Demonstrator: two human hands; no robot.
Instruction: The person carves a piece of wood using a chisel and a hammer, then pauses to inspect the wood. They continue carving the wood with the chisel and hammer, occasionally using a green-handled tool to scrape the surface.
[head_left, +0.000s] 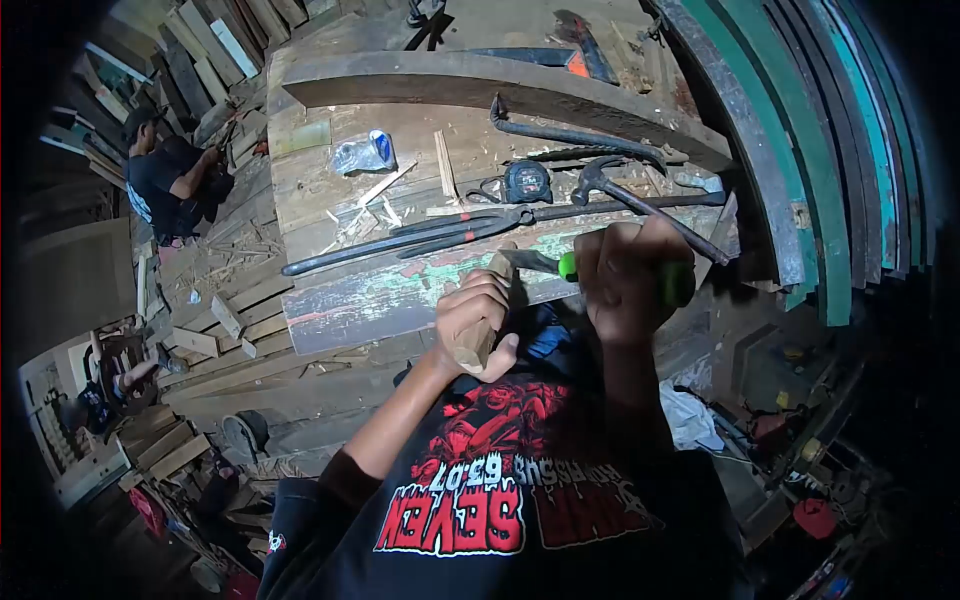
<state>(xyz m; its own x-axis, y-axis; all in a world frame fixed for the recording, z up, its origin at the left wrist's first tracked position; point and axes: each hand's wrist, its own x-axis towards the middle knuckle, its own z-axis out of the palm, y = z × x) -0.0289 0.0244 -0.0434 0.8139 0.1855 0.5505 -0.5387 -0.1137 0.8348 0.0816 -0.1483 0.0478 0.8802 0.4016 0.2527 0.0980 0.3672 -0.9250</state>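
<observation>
My left hand (pixel 472 318) is closed around a short wooden piece (pixel 478 345) in front of my chest, the upper end showing above my fingers. In a fist, my right hand (pixel 630 275) grips a green-handled chisel (pixel 540 262). The flat blade points left and lies at the upper end of the wood; whether it cuts in cannot be seen. Just beyond my hands, on the bench, lie long-handled tongs (pixel 470 228), a hammer (pixel 650 208) and a tape measure (pixel 527 183).
A long timber beam (pixel 500 80) crosses the workbench (pixel 380 315), with a pry bar (pixel 570 133) and a crumpled plastic packet (pixel 365 152) nearer me. Green boards (pixel 780 130) stand at the right. A person (pixel 165 180) sits at the left among wood scraps.
</observation>
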